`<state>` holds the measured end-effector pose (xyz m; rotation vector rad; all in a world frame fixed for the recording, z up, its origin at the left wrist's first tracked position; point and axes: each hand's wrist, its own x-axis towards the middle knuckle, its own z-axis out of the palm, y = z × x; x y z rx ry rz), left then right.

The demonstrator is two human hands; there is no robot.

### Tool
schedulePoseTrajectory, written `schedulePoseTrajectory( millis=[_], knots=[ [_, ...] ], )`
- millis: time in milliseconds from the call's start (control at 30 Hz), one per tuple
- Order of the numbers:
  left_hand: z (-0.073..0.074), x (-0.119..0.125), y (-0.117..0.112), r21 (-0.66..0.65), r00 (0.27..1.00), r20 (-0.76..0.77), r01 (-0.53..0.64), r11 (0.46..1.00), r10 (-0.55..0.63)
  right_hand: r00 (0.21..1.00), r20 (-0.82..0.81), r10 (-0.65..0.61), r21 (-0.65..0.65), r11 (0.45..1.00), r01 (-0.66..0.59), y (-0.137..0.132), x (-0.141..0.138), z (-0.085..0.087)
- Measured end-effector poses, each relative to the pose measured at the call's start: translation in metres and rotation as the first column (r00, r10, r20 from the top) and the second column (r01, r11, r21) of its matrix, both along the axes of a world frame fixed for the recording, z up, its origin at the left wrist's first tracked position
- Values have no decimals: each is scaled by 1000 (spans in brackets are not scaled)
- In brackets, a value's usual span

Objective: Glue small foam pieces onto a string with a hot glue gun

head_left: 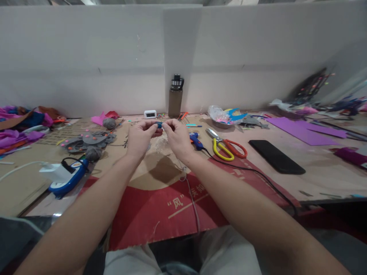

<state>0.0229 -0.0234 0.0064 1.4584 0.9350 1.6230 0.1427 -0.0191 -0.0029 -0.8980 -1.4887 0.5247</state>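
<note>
Over the middle of the table, my left hand (141,138) and my right hand (178,138) are close together. Between their thumbs and fingers is a small dark blue piece (159,125), pinched from both sides; its kind is too small to make out. A thin pale cord (192,202) runs from below my right hand down across the red and tan cardboard sheet (137,217). To the right of my right hand lies a blue glue gun (196,141) with a black cable. Scissors (223,145) with one yellow and one red handle lie farther right.
A black phone (276,156) and purple sheets (304,130) lie at right. A bottle (175,97) and a small white digital clock (150,114) stand by the partition. At left are a blue power strip (69,177), grey felt pieces (86,142) and colourful scraps (23,126). A plastic-wrapped bowl (225,121) sits behind the scissors.
</note>
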Motion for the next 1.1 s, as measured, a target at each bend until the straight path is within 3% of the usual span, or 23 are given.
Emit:
schedulePoseTrajectory(
  millis=[567,1100],
  knots=[
    [1,0,-2,-23,997,-59,-46,999,44,993,121,-18,-4,1000,19,-1,7,2],
    [5,2,-5,-35,997,-68,-34,999,32,996,83,-43,40,998,40,-3,11,0]
  ],
)
